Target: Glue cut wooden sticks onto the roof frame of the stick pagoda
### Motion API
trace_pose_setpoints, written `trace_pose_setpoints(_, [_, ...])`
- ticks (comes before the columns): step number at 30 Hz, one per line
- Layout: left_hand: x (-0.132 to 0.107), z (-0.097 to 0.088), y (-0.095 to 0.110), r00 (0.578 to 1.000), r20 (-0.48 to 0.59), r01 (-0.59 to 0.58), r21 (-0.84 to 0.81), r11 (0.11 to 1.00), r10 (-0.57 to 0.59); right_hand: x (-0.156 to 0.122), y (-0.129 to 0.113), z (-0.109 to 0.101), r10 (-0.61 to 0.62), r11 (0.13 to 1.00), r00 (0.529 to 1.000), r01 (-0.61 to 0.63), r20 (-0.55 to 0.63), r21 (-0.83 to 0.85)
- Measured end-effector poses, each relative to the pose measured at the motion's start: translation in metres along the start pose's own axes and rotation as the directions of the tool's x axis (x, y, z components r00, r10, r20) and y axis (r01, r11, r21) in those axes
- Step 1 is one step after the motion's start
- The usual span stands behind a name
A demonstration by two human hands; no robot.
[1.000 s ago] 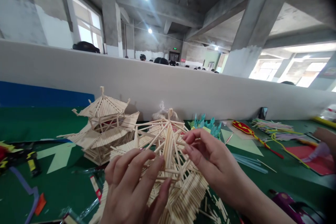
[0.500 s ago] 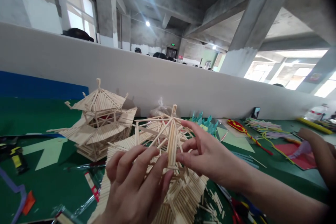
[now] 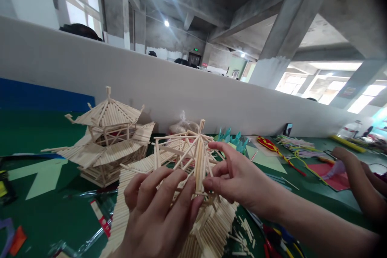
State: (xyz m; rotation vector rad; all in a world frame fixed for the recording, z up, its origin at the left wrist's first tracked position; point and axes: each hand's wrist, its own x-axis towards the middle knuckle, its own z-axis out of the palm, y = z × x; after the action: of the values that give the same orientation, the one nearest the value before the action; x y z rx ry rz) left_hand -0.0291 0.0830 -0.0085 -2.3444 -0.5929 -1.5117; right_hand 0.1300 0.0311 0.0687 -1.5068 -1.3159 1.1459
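A pavilion model of thin wooden sticks [image 3: 187, 149] stands in front of me, its upper roof mostly bare ribs meeting at a short post. Several sticks lie side by side in one roof section [image 3: 199, 161], running down from the peak. My left hand [image 3: 165, 203] is closed at the lower left end of this row, thumb and forefinger at the stick ends. From the right, my right hand [image 3: 234, 173] pinches the row's lower edge with its thumb, the forefinger reaching up near the peak. My fingers hide part of the frame. Below spreads a wider stick roof [image 3: 208, 229].
A second stick pavilion [image 3: 110, 137] with covered roofs stands at left. Loose stick pieces [image 3: 246, 229] and tool handles lie at lower right. Teal paper shapes [image 3: 232, 140] and a red ornament [image 3: 267, 145] sit behind. Another person's hand [image 3: 341, 157] works at far right by a white partition [image 3: 196, 92].
My view has shifted slightly, so the scene sits a little further left. Both hands stay at the same roof section, with the right thumb slightly lower on the sticks.
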Motion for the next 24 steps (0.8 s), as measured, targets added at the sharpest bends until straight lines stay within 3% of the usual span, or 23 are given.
trace_pose_setpoints(8, [0.003,0.003,-0.002,1.000,-0.021,-0.009,-0.029,1.000,0.009,0.003,-0.004,-0.001,0.014,0.998,0.999,-0.017,0.046,0.061])
trace_pose_setpoints(14, [0.007,0.004,0.000,0.997,-0.011,0.078,-0.101,0.992,-0.079,0.007,-0.007,-0.004,0.071,0.997,0.995,-0.074,0.076,0.036])
trace_pose_setpoints(20, [0.013,-0.001,-0.004,0.995,0.096,-0.029,-0.011,1.000,0.030,0.010,-0.008,-0.007,0.109,0.994,0.990,-0.109,0.092,-0.002])
trace_pose_setpoints(24, [0.025,-0.008,-0.003,0.987,0.157,-0.033,-0.038,0.999,0.038,0.010,-0.009,-0.008,0.104,0.994,0.989,-0.106,0.108,0.018])
